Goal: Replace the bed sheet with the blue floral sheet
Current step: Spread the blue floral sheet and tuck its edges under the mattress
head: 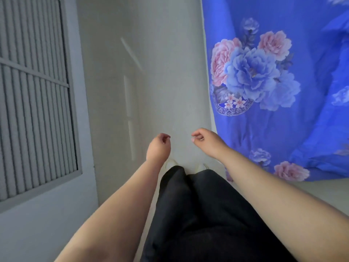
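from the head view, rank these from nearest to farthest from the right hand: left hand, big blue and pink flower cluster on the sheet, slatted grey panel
1. left hand: just across a small gap from the right hand, on its left.
2. big flower cluster: printed on the blue floral sheet, up and to the right.
3. slatted grey panel: far left, past the left hand.

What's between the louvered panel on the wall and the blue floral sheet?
In the head view, a stretch of pale floor separates the louvered panel from the blue floral sheet; lower down, both hands, left and right, hang over it.
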Demonstrator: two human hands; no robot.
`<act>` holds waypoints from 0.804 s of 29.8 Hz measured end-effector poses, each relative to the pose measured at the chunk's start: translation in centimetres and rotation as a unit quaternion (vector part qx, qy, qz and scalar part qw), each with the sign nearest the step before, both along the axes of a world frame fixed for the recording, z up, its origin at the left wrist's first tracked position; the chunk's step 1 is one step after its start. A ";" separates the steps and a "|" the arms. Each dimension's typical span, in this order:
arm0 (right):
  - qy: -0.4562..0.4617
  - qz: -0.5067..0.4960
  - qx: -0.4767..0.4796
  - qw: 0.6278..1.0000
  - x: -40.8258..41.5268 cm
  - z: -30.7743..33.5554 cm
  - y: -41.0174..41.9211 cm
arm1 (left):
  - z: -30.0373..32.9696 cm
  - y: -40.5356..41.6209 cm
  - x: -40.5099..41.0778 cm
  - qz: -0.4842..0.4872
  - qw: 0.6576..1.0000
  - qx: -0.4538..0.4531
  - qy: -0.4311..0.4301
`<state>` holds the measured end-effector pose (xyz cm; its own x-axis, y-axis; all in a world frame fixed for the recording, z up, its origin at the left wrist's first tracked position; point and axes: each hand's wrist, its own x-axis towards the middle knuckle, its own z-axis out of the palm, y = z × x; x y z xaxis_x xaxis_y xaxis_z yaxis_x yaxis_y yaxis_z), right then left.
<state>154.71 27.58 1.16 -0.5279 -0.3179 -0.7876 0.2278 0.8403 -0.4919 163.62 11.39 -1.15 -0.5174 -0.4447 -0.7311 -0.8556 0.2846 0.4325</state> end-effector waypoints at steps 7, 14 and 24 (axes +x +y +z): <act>0.011 -0.136 -0.035 0.990 -11.4 3.3 -2.7 | 1.6 -4.4 -9.6 -0.061 0.993 0.100 -0.024; -0.035 -0.076 -0.011 0.996 -26.1 4.8 -6.0 | 3.8 -10.9 -27.2 -0.003 0.995 0.099 -0.022; 0.049 -0.090 0.021 0.995 -53.9 7.3 -15.4 | 7.2 -20.1 -50.6 0.064 0.987 0.146 -0.006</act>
<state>100.79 12.22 8.43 -0.6484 -0.1787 -0.7400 0.3286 0.8111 -0.4838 113.00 -8.66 6.05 -0.4614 -0.2744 -0.8437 -0.8819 0.0388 0.4697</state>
